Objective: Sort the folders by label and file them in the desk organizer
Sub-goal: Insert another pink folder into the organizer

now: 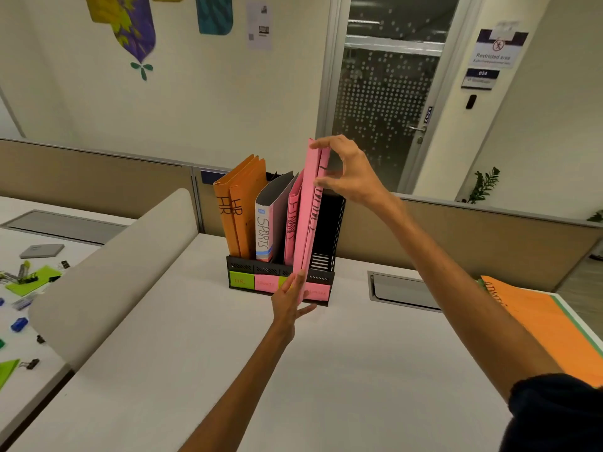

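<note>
1. The desk organizer (321, 277) stands on the surface (195, 370). Its left compartments hold two upright orange HR folders (239, 216) and a grey SPORTS folder (270, 223).
2. A filed pink folder (291, 223) stands next; its lettering is hard to read.
3. The held pink folder (310, 216) stands upright, long axis vertical. Its lower end hides part of the organizer's front labels.
4. The left hand (290, 301) presses straight fingers against its lower end.
5. The right hand (349, 171) pinches its top, hiding some lettering.
6. A flat orange folder (538, 324) is cut off at the right edge.
</note>
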